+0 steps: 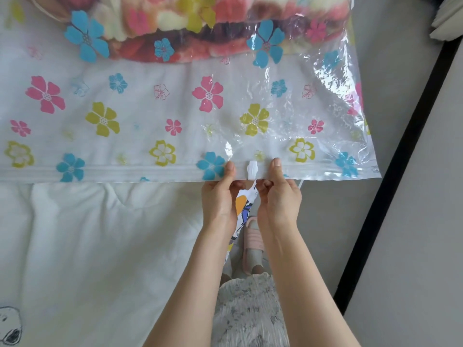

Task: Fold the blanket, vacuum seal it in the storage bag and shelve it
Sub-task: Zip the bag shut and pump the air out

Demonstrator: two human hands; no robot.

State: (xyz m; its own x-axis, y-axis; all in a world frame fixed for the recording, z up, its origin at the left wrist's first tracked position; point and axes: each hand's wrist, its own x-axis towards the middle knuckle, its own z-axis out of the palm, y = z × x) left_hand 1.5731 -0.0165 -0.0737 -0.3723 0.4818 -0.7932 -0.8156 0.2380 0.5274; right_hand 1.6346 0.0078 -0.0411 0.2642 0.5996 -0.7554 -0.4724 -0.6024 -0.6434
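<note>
From the head camera, the storage bag point(175, 116), clear plastic printed with flowers, lies flat across the white bed point(87, 246), its right end hanging past the bed's edge over the grey floor point(390, 71). The folded blanket point(175, 26) sits inside at the bag's far end, well away from both hands. The zip strip point(112, 172) runs along the near edge, with a white slider clip point(252, 169) on it. The left hand point(220, 194) pinches the strip just left of the clip, thumb on top, fingers point(237, 184) curled beneath. The right hand point(278, 194) pinches it just right of the clip in the same manner.
</note>
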